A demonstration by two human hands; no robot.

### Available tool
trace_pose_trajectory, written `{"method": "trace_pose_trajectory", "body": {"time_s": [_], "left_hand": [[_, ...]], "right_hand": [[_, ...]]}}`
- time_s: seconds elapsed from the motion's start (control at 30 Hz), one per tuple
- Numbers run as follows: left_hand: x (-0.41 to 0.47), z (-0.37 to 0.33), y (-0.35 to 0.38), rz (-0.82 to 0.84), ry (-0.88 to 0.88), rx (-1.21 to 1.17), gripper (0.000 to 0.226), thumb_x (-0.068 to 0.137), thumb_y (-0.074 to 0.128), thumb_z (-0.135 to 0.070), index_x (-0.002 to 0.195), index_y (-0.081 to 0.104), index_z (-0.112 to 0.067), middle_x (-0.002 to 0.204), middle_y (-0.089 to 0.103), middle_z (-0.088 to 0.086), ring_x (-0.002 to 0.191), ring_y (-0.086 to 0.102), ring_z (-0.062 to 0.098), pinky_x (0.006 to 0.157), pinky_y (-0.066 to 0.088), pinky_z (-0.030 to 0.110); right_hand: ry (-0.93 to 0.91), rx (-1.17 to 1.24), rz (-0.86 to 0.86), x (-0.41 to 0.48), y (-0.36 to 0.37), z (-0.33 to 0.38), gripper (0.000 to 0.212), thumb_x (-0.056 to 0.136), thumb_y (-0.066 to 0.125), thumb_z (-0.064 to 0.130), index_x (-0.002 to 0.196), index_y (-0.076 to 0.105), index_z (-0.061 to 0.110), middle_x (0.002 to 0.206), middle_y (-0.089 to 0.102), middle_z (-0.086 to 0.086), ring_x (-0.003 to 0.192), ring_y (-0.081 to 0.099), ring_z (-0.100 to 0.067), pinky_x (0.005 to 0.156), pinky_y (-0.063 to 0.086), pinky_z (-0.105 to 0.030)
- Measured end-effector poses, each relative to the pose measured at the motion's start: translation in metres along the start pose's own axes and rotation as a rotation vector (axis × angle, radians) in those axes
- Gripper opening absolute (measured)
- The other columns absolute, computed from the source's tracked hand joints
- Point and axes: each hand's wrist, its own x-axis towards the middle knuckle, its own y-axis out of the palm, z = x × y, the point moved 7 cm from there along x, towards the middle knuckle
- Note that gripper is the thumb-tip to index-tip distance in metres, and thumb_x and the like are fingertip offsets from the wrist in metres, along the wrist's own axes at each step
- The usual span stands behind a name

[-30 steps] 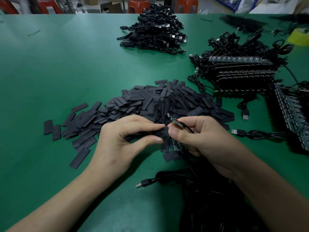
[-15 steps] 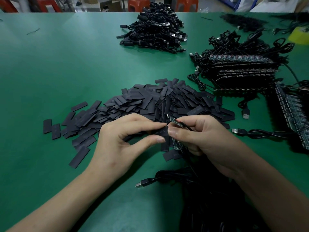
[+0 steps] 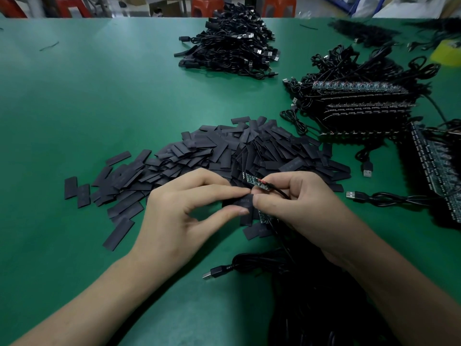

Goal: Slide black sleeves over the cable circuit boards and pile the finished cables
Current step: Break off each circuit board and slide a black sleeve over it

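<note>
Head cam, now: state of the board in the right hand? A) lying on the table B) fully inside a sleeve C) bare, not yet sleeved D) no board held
C: the circuit board shows bare green in the right hand, just above the black sleeve that the left hand pinches.

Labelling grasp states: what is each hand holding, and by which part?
Left hand pinches a black sleeve across its flat faces, thumb and forefinger. Right hand grips the cable's circuit board at its wired end; the other end sticks out free.
</note>
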Motion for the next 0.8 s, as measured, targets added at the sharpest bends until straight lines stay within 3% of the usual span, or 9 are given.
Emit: {"method": "trace_pose_trajectory", "body": {"time_s": [0.07,0.13,0.3,0.63,0.8], "left_hand": [[-0.0005,-0.0028,0.0002,-0.005,0.033,0.036,0.023,0.086,0.076,-0.035,0.104,0.081,-0.021,0.095,0.071,-0.008,0.088,0.066,0.003,0.079,0.051,0.02],[-0.0014,-0.0042,0.0005,-0.005,0.053,0.051,0.023,0.086,0.077,-0.035,0.103,0.081,-0.02,0.095,0.071,-0.008,0.088,0.067,0.004,0.079,0.053,0.023],[-0.0021,-0.0042,0.001,-0.003,0.058,0.074,0.019,0.088,0.077,-0.034,0.101,0.081,-0.021,0.094,0.071,-0.009,0.087,0.068,0.006,0.076,0.054,0.03],[-0.0015,-0.0033,0.0014,0.017,0.077,0.111,0.018,0.089,0.076,-0.036,0.101,0.081,-0.024,0.096,0.072,-0.01,0.087,0.069,0.012,0.075,0.054,0.04],[-0.0012,-0.001,0.0004,0.03,0.076,0.114,0.016,0.09,0.075,-0.035,0.099,0.082,-0.024,0.092,0.072,-0.009,0.083,0.069,0.014,0.072,0.054,0.038]], "right_hand": [[-0.015,-0.057,-0.024,0.0004,-0.001,-0.0023,0.026,0.076,0.071,0.037,0.09,0.073,0.015,0.073,0.053,-0.007,0.07,0.046,-0.016,0.068,0.037,-0.033],[-0.052,-0.101,-0.05,0.0,-0.0019,-0.0016,0.033,0.073,0.068,0.043,0.089,0.072,0.014,0.069,0.047,-0.007,0.067,0.041,-0.017,0.067,0.033,-0.036],[-0.057,-0.084,-0.066,0.0019,-0.0022,-0.0053,0.031,0.072,0.066,0.043,0.086,0.071,0.017,0.064,0.052,0.005,0.064,0.044,-0.01,0.065,0.034,-0.032],[-0.073,-0.144,-0.078,0.0013,-0.004,-0.0039,0.034,0.075,0.066,0.043,0.086,0.068,0.01,0.064,0.038,-0.005,0.063,0.034,-0.018,0.063,0.028,-0.037],[-0.067,-0.15,-0.072,0.0007,-0.0039,-0.0037,0.022,0.079,0.067,0.036,0.083,0.071,0.015,0.062,0.038,-0.003,0.062,0.034,-0.017,0.062,0.028,-0.037]]}}
